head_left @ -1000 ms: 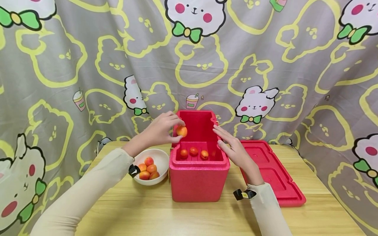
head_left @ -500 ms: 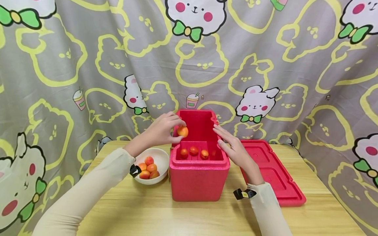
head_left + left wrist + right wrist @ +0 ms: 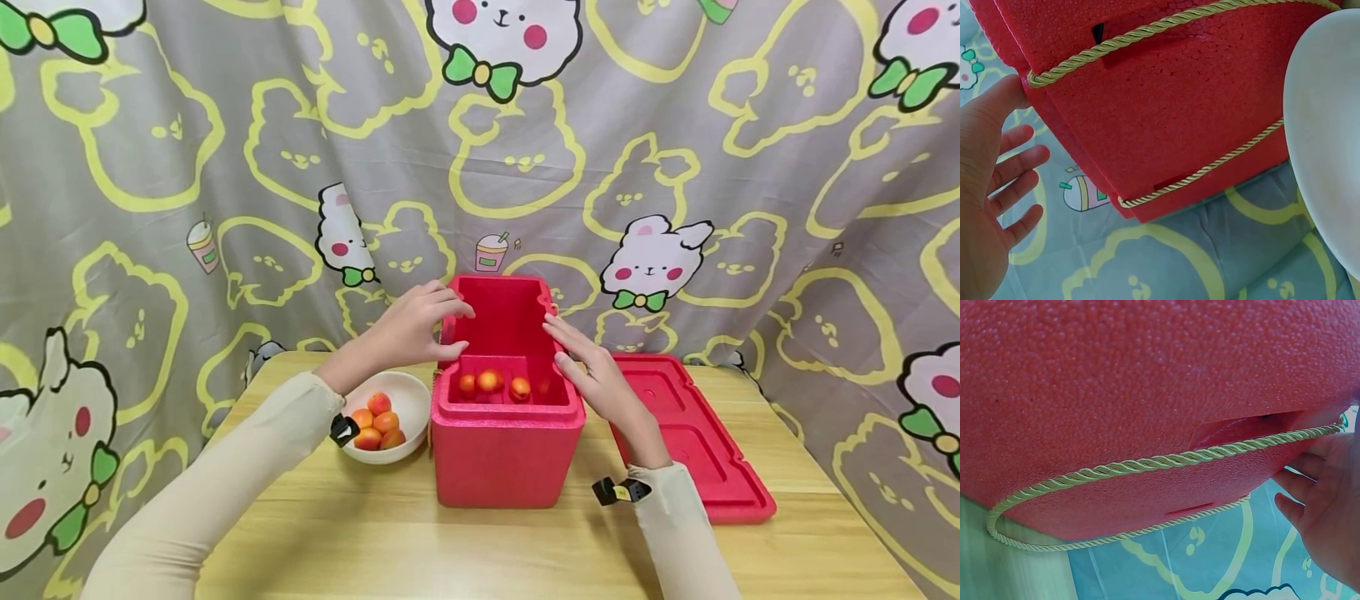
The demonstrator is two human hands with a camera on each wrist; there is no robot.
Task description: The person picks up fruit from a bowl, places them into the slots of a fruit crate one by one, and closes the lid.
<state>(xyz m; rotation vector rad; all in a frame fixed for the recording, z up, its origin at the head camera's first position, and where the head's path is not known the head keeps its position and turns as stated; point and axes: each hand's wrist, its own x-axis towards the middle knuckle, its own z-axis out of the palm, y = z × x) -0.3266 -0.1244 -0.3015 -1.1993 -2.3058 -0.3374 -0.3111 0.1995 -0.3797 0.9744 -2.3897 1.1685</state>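
Observation:
A red foam box [image 3: 508, 462] stands topless in the middle of the table in the head view. Several orange-red apricots [image 3: 491, 382] lie inside it. My left hand [image 3: 420, 323] is over the box's left rim, thumb and fingers spread apart with nothing between them. On the opposite rim rests my right hand [image 3: 596, 375], its fingers extended along the edge. To the left of the box, a white bowl [image 3: 411, 402] holds several more apricots [image 3: 381, 421]. The left wrist view shows a gold cord [image 3: 1166, 28] looped along the box's side.
The red lid [image 3: 693, 433] lies flat on the wooden table [image 3: 420, 550], to the right of the box. Behind the table hangs a grey curtain [image 3: 390, 125] with cartoon prints. Another gold cord [image 3: 1166, 462] runs along the box's right side.
The apricot pinched in my left hand has been let go into the box, and the left fingers now hold nothing. The right hand has stayed on the rim.

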